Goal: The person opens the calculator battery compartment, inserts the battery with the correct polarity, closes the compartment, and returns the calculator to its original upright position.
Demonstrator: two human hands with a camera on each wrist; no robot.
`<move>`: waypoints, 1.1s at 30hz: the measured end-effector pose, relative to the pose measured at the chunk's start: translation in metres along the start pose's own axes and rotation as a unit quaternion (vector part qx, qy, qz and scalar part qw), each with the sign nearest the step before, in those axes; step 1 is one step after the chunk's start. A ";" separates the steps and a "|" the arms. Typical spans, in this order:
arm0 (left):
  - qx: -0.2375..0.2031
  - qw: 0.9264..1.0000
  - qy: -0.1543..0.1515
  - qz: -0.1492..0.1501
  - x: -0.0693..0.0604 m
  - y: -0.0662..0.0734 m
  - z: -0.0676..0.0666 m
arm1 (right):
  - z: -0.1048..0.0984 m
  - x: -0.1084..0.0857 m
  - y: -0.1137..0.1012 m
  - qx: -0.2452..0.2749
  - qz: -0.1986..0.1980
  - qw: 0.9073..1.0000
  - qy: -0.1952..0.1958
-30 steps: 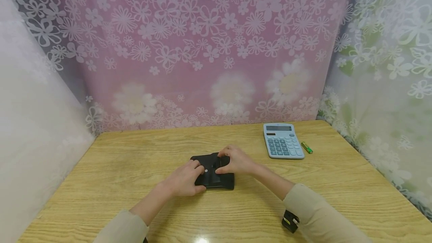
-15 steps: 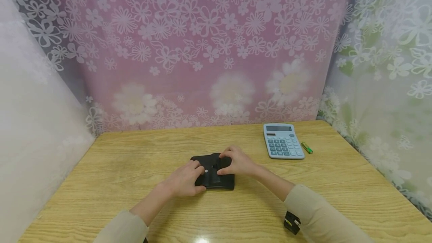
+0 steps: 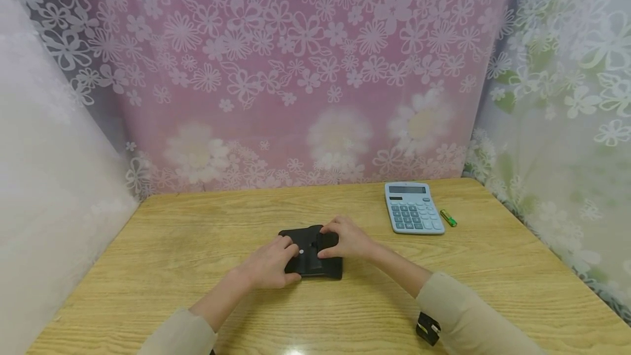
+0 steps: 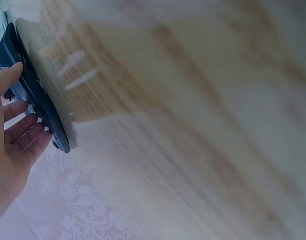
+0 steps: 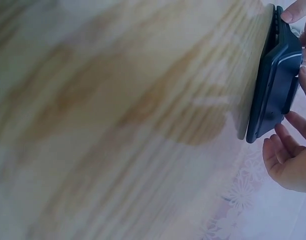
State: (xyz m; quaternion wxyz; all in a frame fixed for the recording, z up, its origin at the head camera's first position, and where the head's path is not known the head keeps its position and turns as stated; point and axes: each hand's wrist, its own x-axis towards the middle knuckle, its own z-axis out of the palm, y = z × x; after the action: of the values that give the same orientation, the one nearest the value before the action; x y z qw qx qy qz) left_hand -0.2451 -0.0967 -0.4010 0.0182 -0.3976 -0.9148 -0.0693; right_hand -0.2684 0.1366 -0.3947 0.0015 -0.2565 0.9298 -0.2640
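A flat black device [image 3: 309, 264] lies on the table with its back up, showing a small white round spot and a raised middle part. My left hand [image 3: 272, 263] holds its left end, fingers over the top and thumb at the near edge. With thumb and fingers my right hand [image 3: 347, 239] grips the raised part on the device's right half. In the left wrist view, fingers lie along the side of the black device [image 4: 48, 107]. The right wrist view shows its sloped side [image 5: 273, 85] and fingertips at the raised part. What lies under the device is hidden.
A light blue calculator [image 3: 414, 208] lies at the back right of the wooden table [image 3: 197, 223], with a green battery [image 3: 448, 218] next to it. Floral curtains [image 3: 305, 70] hang behind and at both sides. A small black camera [image 3: 428, 328] sits under the right sleeve.
My right hand has shifted very slightly to the right, still gripping the raised part. The left hand and the black device stay in place.
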 end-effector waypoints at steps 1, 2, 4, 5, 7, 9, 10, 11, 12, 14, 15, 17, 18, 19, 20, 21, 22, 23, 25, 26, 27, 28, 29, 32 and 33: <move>-0.001 1.000 -0.001 -0.001 0.000 0.000 0.000 | 0.000 0.000 0.000 -0.003 -0.003 1.000 0.000; -0.002 1.000 -0.003 -0.002 0.000 0.000 0.000 | -0.001 0.000 0.000 -0.007 -0.007 1.000 -0.001; -0.003 1.000 -0.005 -0.004 0.001 -0.001 0.001 | -0.001 -0.001 0.001 -0.011 -0.011 1.000 -0.006; -0.003 1.000 -0.004 -0.005 0.001 -0.001 0.001 | -0.001 -0.001 0.001 -0.013 -0.012 1.000 -0.008; -0.003 1.000 -0.003 -0.006 0.001 -0.001 0.001 | -0.002 -0.001 0.001 -0.014 -0.013 1.000 -0.010; -0.001 1.000 0.000 -0.007 0.001 -0.001 0.001 | -0.003 -0.002 0.001 -0.010 -0.012 1.000 -0.014; 0.000 1.000 0.001 -0.007 0.001 0.000 0.001 | -0.003 -0.002 0.001 -0.010 -0.013 1.000 -0.015; 0.001 1.000 0.002 -0.006 0.001 0.000 0.000 | -0.003 -0.002 0.001 -0.009 -0.014 1.000 -0.016; 0.002 1.000 0.002 -0.006 0.001 0.000 0.000 | -0.004 -0.003 0.001 -0.009 -0.016 1.000 -0.016; 0.002 1.000 0.001 -0.003 0.000 0.000 0.000 | -0.004 -0.003 0.001 -0.013 -0.022 1.000 -0.018; 0.002 1.000 0.001 -0.002 0.000 0.000 0.000 | -0.004 -0.004 0.002 -0.017 -0.025 0.999 -0.018; 0.000 1.000 0.000 0.000 0.000 0.000 0.000 | -0.004 -0.004 0.002 -0.022 -0.031 0.999 -0.018; -0.001 1.000 0.000 0.001 0.000 0.000 0.000 | -0.004 -0.004 0.002 -0.024 -0.032 0.999 -0.017; -0.003 1.000 0.001 0.001 0.000 0.000 0.000 | -0.003 -0.004 0.002 -0.023 -0.032 0.999 -0.016; -0.004 1.000 0.001 0.001 0.000 0.000 0.001 | -0.003 -0.004 0.002 -0.022 -0.032 0.999 -0.013; -0.006 1.000 0.001 0.001 0.000 0.000 0.001 | -0.003 -0.004 0.001 -0.017 -0.030 0.999 -0.010; -0.007 1.000 0.001 0.001 0.000 0.000 0.001 | -0.003 -0.004 0.001 -0.011 -0.027 1.000 -0.007; -0.008 1.000 0.002 0.001 0.000 -0.001 0.001 | -0.002 -0.003 0.001 -0.004 -0.024 1.000 -0.004; -0.009 1.000 0.002 0.000 0.000 -0.001 0.002 | -0.002 -0.003 0.001 0.007 -0.017 1.000 0.004; -0.010 1.000 0.002 0.000 0.000 -0.001 0.002 | -0.002 -0.002 0.000 0.012 -0.015 1.000 0.008; -0.011 1.000 0.002 -0.001 0.000 -0.001 0.001 | -0.002 -0.001 0.000 0.016 -0.013 1.000 0.010; -0.012 1.000 0.002 -0.001 0.000 -0.001 0.001 | -0.001 -0.001 0.000 0.019 -0.011 1.000 0.012; -0.012 1.000 0.001 -0.001 0.000 0.000 0.001 | -0.001 0.000 0.000 0.019 -0.010 1.000 0.014; -0.014 1.000 -0.001 -0.002 -0.001 0.000 0.000 | -0.001 0.001 -0.002 0.020 -0.009 1.000 0.017; -0.013 1.000 -0.001 -0.002 -0.001 0.000 0.000 | 0.000 0.002 -0.002 0.020 -0.008 1.000 0.016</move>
State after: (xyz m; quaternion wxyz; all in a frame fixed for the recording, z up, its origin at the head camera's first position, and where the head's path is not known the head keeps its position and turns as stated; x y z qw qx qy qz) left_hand -0.2443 -0.0974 -0.4012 0.0117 -0.3964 -0.9144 -0.0811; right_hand -0.2687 0.1343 -0.3930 -0.0102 -0.2601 0.9219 -0.2870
